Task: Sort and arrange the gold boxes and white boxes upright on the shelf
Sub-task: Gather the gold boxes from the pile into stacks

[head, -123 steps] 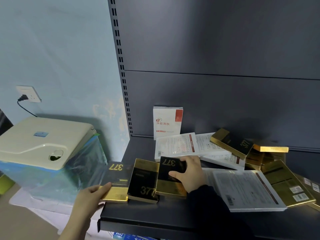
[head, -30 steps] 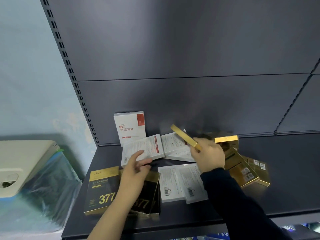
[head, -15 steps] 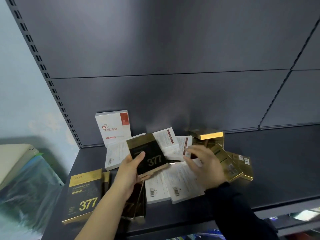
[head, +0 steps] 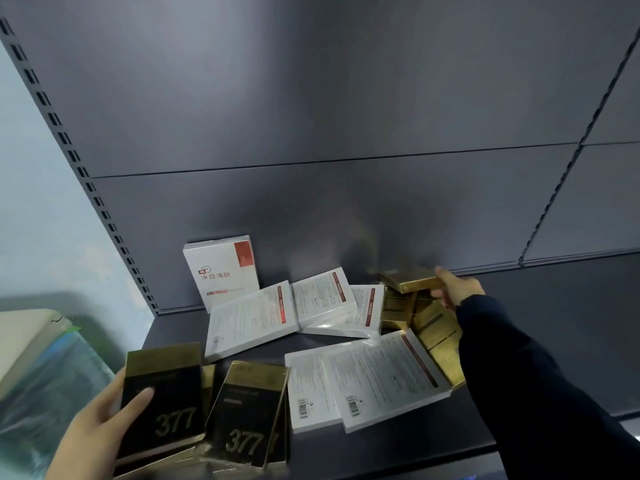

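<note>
Where the dark shelf [head: 554, 334] reaches its near left edge, the left hand [head: 98, 422] grips a gold box marked 377 [head: 162, 400]. The thumb lies across the box's dark face and the remaining fingers are hidden behind it. This box overlaps further gold edges beneath it. Their number cannot be told.

Just to its right, a second 377 box [head: 247, 414] lies face up, touching the first.

Right of that, two near white boxes [head: 311, 393] lie flat, printed backs up with barcodes towards the near edge, and the right one overlaps the left.

Farther back at centre, three far white boxes [head: 249, 318] lie flat and overlapping.

To their right, a gold pile [head: 436, 337] lies jumbled and tilted.

On top of that pile, the right hand [head: 457, 289], in a dark sleeve [head: 519, 375], has its fingers curled on the right end of the top gold box [head: 408, 278].

Farthest back at left, one upright white box [head: 221, 271] stands against the back panel [head: 346, 133].

Off the shelf at far left, a cream appliance [head: 24, 341] sits beside clear plastic sheeting [head: 52, 393].
</note>
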The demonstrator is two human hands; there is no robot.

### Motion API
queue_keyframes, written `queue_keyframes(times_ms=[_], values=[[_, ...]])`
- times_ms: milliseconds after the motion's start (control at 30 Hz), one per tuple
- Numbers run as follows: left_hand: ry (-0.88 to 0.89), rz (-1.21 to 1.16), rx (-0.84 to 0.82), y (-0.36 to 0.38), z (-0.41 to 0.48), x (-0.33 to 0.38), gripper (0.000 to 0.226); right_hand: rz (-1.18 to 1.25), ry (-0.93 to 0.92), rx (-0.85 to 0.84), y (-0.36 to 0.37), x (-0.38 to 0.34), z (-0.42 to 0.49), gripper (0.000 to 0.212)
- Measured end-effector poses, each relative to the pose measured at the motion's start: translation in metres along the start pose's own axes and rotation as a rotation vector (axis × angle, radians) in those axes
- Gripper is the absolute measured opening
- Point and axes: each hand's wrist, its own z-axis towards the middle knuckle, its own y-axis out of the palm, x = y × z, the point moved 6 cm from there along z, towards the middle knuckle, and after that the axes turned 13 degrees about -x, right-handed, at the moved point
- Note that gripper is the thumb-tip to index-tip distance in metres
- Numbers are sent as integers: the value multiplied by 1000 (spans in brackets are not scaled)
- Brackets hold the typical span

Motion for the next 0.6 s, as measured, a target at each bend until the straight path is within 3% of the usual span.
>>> queue_keyframes(times_ms=[133, 233, 333, 467, 600], values=[[-73, 80, 78, -10, -3, -13, 34, -92, -82, 64, 4, -9, 3, 28], [-57, 147, 102, 0, -3, -2, 24, -127, -138, 114, 8, -17, -2, 42], [-43, 261, 132, 8, -5, 8, 17, -40, -174, 142, 11, -17, -14, 39], [-120, 550, 191, 3, 5, -6, 75, 202, -208, 151, 19, -9, -40, 30], [-84, 685, 313, 3, 6, 12, 64, 324, -224, 32, 50, -3, -72, 28]])
